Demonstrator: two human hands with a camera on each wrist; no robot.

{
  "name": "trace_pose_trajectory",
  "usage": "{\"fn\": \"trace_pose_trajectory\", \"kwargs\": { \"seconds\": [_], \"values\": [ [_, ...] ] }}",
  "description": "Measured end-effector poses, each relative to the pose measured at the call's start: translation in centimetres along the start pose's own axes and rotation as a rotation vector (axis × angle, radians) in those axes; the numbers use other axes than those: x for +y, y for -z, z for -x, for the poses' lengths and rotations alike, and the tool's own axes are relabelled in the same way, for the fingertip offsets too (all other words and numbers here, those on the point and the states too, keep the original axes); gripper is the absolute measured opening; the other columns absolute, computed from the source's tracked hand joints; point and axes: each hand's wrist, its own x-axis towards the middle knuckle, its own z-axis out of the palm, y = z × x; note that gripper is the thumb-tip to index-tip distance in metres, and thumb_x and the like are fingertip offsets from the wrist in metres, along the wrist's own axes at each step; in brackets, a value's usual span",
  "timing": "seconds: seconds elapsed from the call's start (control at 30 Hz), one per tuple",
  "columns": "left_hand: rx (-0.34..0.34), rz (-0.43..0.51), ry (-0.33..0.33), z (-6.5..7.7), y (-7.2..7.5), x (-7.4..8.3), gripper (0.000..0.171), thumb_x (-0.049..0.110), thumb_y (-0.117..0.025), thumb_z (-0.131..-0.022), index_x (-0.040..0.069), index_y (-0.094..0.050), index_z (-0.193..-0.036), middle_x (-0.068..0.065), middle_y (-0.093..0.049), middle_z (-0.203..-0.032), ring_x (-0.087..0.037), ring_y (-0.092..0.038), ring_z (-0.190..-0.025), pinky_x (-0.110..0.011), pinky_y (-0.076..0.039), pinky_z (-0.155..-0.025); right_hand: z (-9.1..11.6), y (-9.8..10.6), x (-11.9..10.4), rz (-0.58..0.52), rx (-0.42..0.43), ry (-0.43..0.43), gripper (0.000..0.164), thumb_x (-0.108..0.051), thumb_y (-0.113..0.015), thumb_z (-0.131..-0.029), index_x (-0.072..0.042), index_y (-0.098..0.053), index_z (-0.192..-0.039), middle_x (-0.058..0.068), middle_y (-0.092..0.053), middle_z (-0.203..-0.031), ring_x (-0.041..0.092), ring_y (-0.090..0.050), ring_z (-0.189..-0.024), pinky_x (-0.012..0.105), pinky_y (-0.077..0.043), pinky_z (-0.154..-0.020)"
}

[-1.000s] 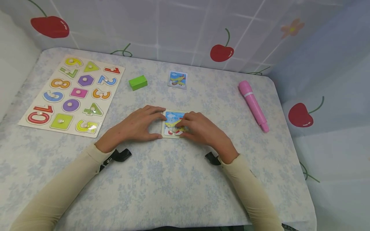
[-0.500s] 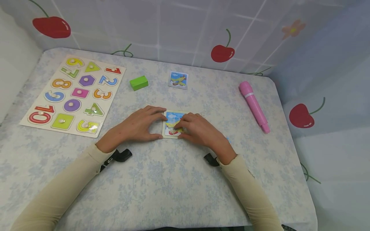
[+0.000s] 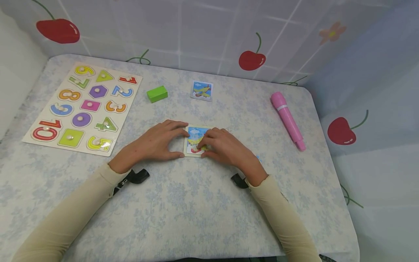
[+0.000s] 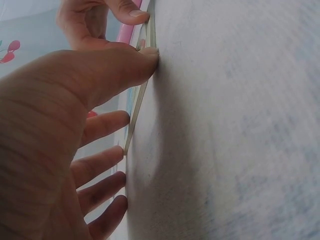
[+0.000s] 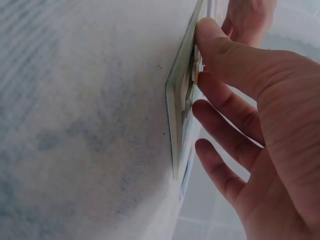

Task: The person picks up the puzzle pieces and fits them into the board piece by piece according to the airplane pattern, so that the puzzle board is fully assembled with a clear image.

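Observation:
A small square jigsaw puzzle (image 3: 195, 135) with an airplane picture and a pale frame lies flat at the table's middle. My left hand (image 3: 155, 142) rests along its left side, thumb at the near left corner and fingers spread, fairly straight, toward the far left corner. Over the puzzle's right part, my right hand (image 3: 226, 147) pinches a puzzle piece (image 5: 195, 75) between thumb and index finger. That piece stands slightly raised from the frame in the right wrist view, and the hand hides much of the airplane. Its other fingers stay spread above the board.
A number-and-shape peg board (image 3: 82, 109) lies at the left. Behind the puzzle are a green block (image 3: 157, 94) and a square airplane card (image 3: 201, 91). A pink pen-like stick (image 3: 288, 121) lies at the right. A light-blue bit (image 3: 258, 158) shows beside the right wrist.
Over the last second my right hand has shifted slightly left and toward me over the puzzle. A light-blue bit beside its wrist has come into view. My left hand keeps its place.

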Motion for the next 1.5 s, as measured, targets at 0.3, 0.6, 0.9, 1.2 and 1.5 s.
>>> {"fn": "trace_pose_trajectory", "kwargs": {
  "seconds": [0.3,0.6,0.9,1.2,1.5],
  "values": [
    [0.003,-0.004,-0.003,0.0,-0.1,-0.1,0.062,0.042,-0.089,-0.089,0.013,-0.068,-0.14,-0.012,-0.047,-0.165,-0.036,-0.047,-0.147,-0.058,-0.042,-0.116,0.1,-0.2,0.4,-0.016,0.025,0.027,0.019,-0.016,-0.082,-0.098,-0.019,-0.083,-0.116,-0.001,-0.072,-0.116,0.021,-0.066,-0.114,0.042,-0.052,-0.093],
    [0.004,0.001,-0.002,-0.1,-0.1,-0.1,0.062,0.042,-0.089,-0.089,0.013,-0.068,-0.139,-0.011,-0.047,-0.165,-0.036,-0.047,-0.147,-0.058,-0.043,-0.116,0.2,0.1,0.4,-0.014,0.012,0.027,0.021,-0.017,-0.082,-0.098,-0.018,-0.083,-0.119,-0.001,-0.073,-0.119,0.021,-0.065,-0.117,0.043,-0.052,-0.095],
    [-0.002,-0.006,0.011,-0.1,-0.1,0.0,0.063,0.043,-0.089,-0.088,0.014,-0.068,-0.139,-0.011,-0.047,-0.165,-0.036,-0.046,-0.148,-0.058,-0.042,-0.117,1.6,1.1,1.0,0.005,0.047,0.02,0.022,-0.017,-0.083,-0.097,-0.015,-0.08,-0.119,0.0,-0.074,-0.117,0.023,-0.065,-0.112,0.044,-0.052,-0.097],
    [-0.007,0.002,0.025,0.0,-0.2,0.2,0.063,0.041,-0.09,-0.088,0.012,-0.068,-0.14,-0.011,-0.046,-0.166,-0.037,-0.045,-0.149,-0.058,-0.041,-0.117,5.0,2.3,2.1,-0.027,0.084,-0.085,0.025,-0.015,-0.083,-0.097,-0.012,-0.08,-0.122,0.002,-0.074,-0.115,0.023,-0.065,-0.109,0.044,-0.052,-0.097],
    [-0.011,0.0,0.027,0.0,-0.1,0.3,0.063,0.04,-0.09,-0.088,0.011,-0.068,-0.14,-0.012,-0.046,-0.166,-0.037,-0.045,-0.148,-0.059,-0.041,-0.116,8.0,3.0,3.0,-0.088,0.12,-0.179,0.032,-0.016,-0.084,-0.096,-0.01,-0.077,-0.127,0.004,-0.075,-0.122,0.025,-0.065,-0.116,0.046,-0.054,-0.102]
  ]
}}
